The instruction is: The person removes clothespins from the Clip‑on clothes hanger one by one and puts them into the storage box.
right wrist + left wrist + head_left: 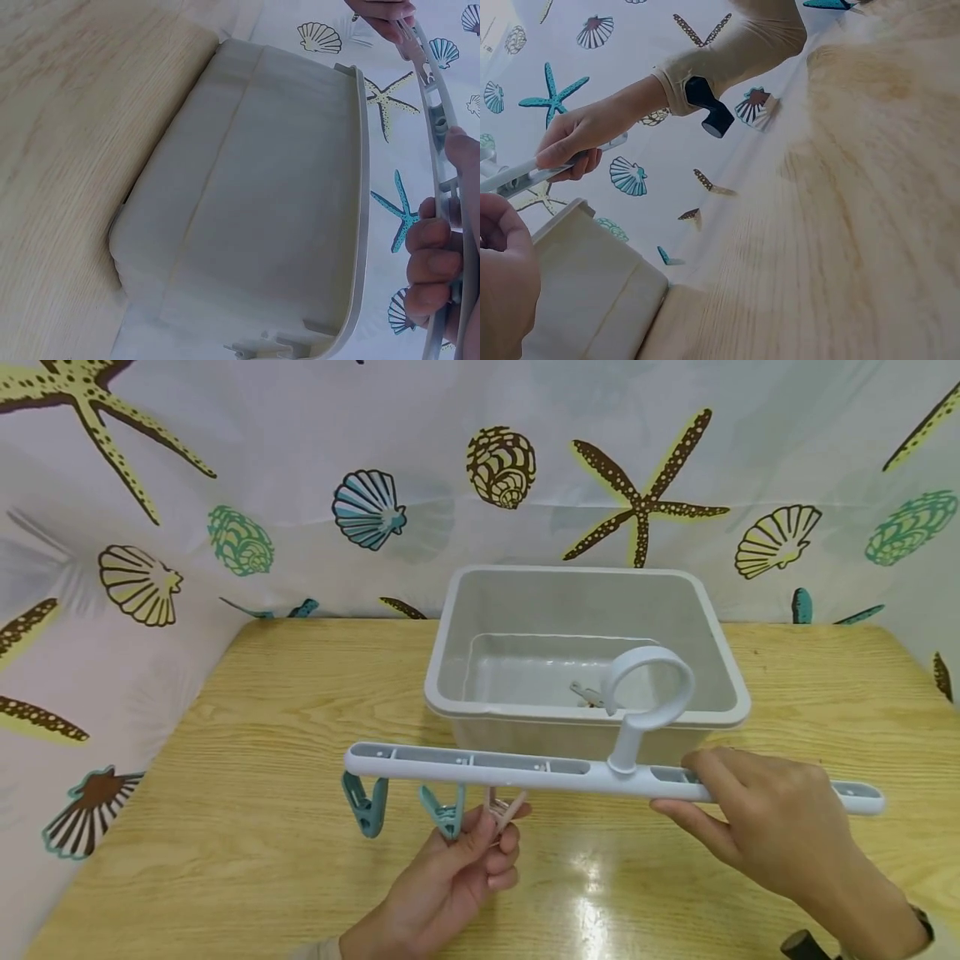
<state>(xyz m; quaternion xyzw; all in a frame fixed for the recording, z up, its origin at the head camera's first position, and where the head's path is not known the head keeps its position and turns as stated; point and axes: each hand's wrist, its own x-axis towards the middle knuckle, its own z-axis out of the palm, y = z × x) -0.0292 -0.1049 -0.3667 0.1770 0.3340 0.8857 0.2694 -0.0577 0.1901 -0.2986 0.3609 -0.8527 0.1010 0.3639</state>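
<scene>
A pale clip hanger (480, 770) with a round hook spans the head view in front of the bin, held up above the table. My right hand (780, 827) grips its bar right of the hook, thumb below and fingers over the top. Beneath the bar, my left hand (450, 885) pinches a pink clothespin (510, 814) whose upper end meets the bar's underside. Two teal clothespins hang further left, one near the bar's end (366, 806) and another (446, 814) beside my left fingers. In the right wrist view, curled fingers (431, 266) wrap the bar.
Behind the hanger stands a light grey plastic bin (588, 717), with a small pale clip-like piece (587, 693) on its floor. The wooden table (247, 827) extends to both sides. A curtain (427, 410) printed with shells and starfish borders the back and sides.
</scene>
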